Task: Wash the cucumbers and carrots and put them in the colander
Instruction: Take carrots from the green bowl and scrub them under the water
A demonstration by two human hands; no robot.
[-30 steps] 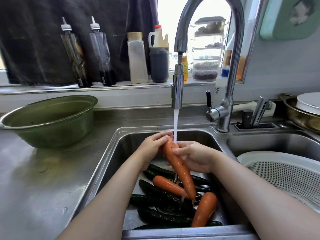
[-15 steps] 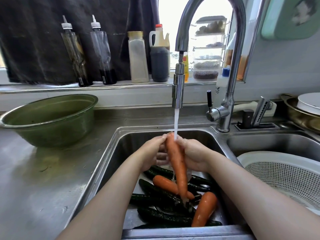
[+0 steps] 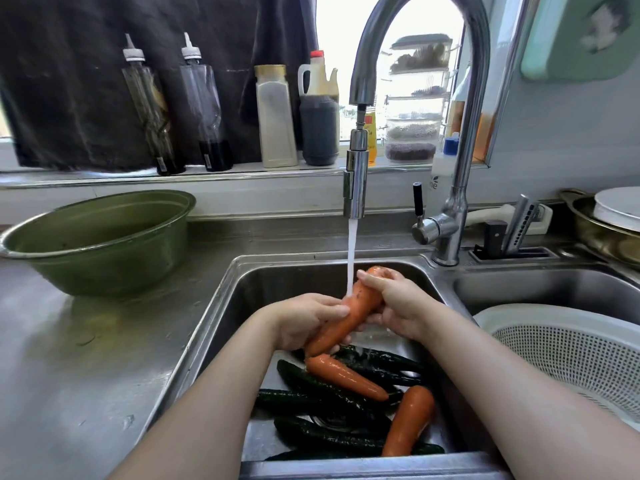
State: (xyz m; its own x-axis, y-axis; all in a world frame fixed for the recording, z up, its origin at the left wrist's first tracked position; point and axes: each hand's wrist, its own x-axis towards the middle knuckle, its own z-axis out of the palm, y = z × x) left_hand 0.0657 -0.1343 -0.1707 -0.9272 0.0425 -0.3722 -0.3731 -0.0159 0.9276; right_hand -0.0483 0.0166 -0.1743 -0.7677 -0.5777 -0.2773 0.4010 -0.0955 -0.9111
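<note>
Steel counter [image 3: 69, 358] bearing a green basin [image 3: 93, 244] at ten o'clock, then left hand [image 3: 304, 320] and right hand [image 3: 398, 306] both curled round one carrot [image 3: 362, 308] under water from the tap [image 3: 356, 181], cucumbers [image 3: 322, 386] and two carrots [image 3: 346, 377] in the sink [image 3: 277, 282] at six, colander [image 3: 571, 348] at three.

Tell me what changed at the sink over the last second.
The long orange carrot under the tap water swung: its narrow end, which pointed down to the right, now points down to the left. The left hand slid to grip its lower half; the right hand holds its thick end. The two other carrots, the dark green cucumbers and the white plastic colander stayed put.
</note>
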